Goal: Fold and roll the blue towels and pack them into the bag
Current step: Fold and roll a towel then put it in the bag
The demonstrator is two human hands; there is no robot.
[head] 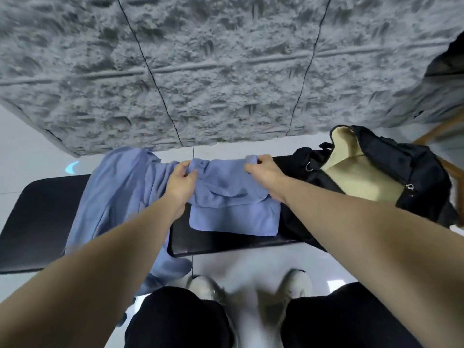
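I see my left hand [181,180] and right hand [263,172] each pinching a far corner of the folded towel [233,209] on the worktop [37,222], second towel [120,197] draped left, open bag [376,172] right.

No text, label, brand or number can be read anywhere (the black bag [391,169] shows only metal zip pulls, and the blue towels [233,197] are plain cloth).

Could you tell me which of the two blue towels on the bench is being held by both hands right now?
The smaller folded towel at the middle; the left hand and right hand grip its far corners. The larger towel drapes loose, leftward.
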